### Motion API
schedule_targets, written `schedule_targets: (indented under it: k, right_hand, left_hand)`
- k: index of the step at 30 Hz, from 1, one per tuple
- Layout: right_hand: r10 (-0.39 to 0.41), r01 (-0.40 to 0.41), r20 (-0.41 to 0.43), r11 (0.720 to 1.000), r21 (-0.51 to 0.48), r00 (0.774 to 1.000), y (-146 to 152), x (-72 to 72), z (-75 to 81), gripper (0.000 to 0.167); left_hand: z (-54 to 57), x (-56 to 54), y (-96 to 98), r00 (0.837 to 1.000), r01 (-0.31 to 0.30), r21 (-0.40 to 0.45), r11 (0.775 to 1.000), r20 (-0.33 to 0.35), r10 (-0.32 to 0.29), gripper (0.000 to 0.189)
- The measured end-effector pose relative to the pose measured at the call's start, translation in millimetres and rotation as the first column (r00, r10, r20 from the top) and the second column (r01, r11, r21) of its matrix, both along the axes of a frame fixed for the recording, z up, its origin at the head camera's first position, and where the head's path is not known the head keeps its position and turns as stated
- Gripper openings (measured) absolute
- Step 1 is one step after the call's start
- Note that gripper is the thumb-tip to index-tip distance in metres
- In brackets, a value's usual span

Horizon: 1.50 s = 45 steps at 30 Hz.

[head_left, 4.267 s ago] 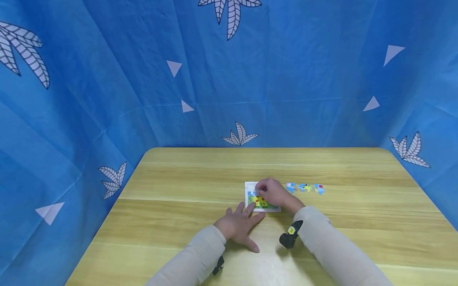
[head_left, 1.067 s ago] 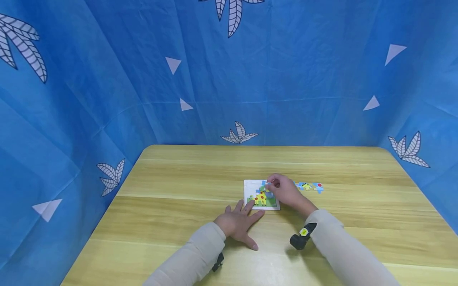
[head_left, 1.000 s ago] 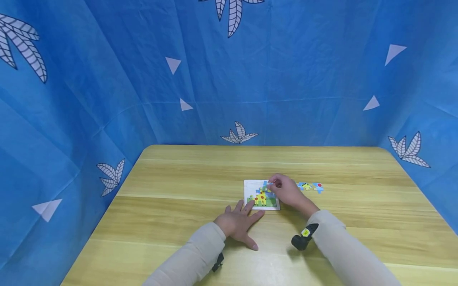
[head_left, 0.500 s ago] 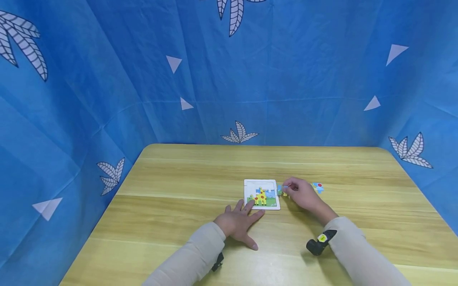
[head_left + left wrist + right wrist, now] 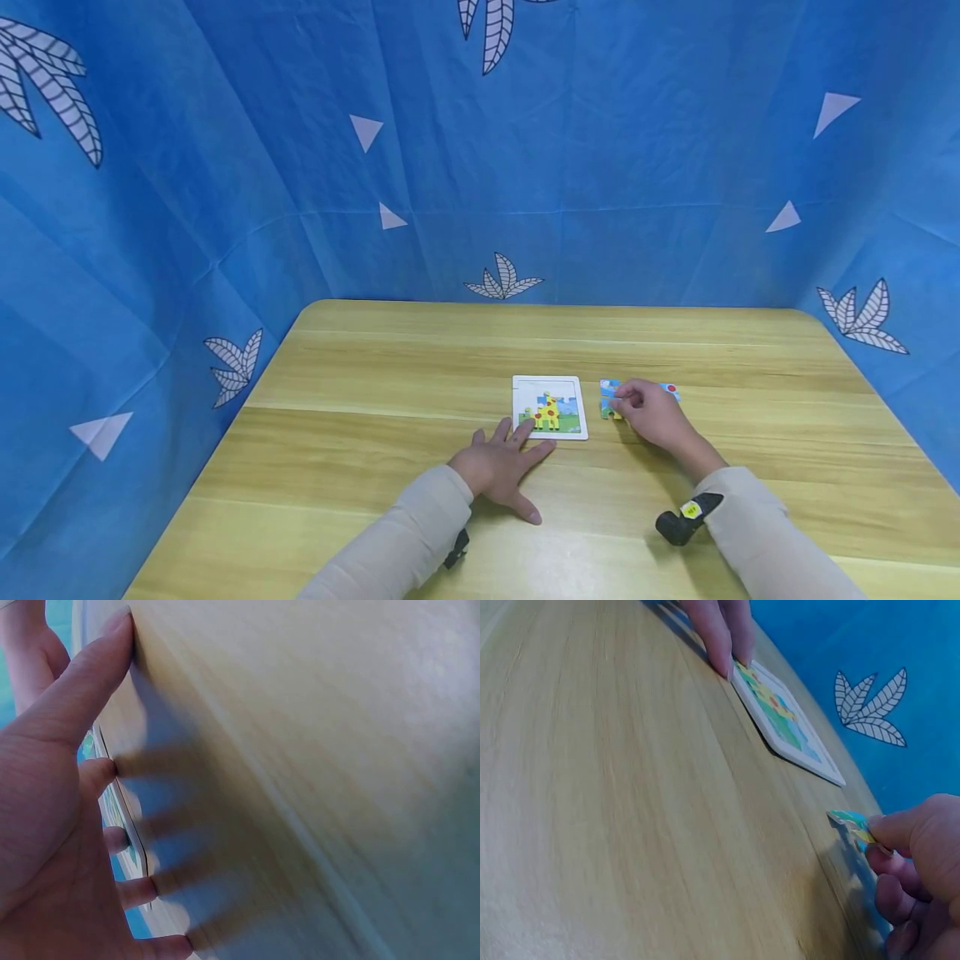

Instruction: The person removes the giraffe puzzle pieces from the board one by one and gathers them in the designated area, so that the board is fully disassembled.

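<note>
My left hand (image 5: 498, 471) lies with fingers spread, its fingertips at the near edge of a white puzzle tray (image 5: 528, 393). A partly assembled giraffe picture (image 5: 552, 413) fills the tray's lower part. To the right of the tray, my right hand (image 5: 654, 412) pinches a blue, green and yellow jigsaw piece (image 5: 847, 817) between thumb and fingers, low over the table. Just behind it lies a loose blue jigsaw piece (image 5: 608, 386); a blue piece with a red spot (image 5: 671, 389) shows past the knuckles. The right hand hides what lies between those two.
The wooden table (image 5: 405, 358) extends around the tray on all sides. A blue curtain (image 5: 637, 167) with leaf prints hangs behind it. A black wrist camera (image 5: 678, 525) sticks out from the right sleeve, above the tabletop.
My right hand has carried the jigsaw piece from over the tray's upper right out to the right, near the loose pieces. The left hand stays in place.
</note>
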State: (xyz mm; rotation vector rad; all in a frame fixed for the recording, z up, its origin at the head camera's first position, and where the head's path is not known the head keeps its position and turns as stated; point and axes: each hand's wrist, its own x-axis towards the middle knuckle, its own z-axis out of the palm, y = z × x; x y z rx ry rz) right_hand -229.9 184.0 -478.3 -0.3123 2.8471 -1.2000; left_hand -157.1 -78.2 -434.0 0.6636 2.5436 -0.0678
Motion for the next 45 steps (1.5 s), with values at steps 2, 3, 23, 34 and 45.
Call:
schedule_targets:
  k: [2,3,23,34,45]
  right_hand:
    - [-0.005,0.005,-0.001,1.0,0.02,1.0,0.5,0.4,-0.3,0.017]
    - [-0.009,0.009,-0.002,1.0,0.029,1.0,0.6,0.5,-0.3,0.016]
    - [-0.01,0.012,-0.019,0.995,0.101,1.0,3.3,-1.0,-3.2,0.019]
    - [0.028,-0.027,-0.009,0.998,0.053,1.0,3.9,-1.2,-1.3,0.017]
    - [0.066,-0.066,0.008,0.997,0.043,0.998,6.7,-2.1,0.7,0.018]
  left_hand:
    - [0.2,0.2,0.0,1.0,-0.003,0.003,1.0,0.003,0.003,0.104]
    - [0.1,0.2,0.0,1.0,-0.004,0.004,1.0,0.004,0.004,0.104]
    - [-2.2,-0.1,-0.3,1.0,-0.003,0.007,1.0,0.003,0.003,0.104]
    - [-2.0,-1.4,-0.2,1.0,0.002,0.001,1.0,0.006,-0.002,0.104]
    - [-2.0,0.1,-0.3,1.0,-0.011,0.008,1.0,0.011,0.011,0.104]
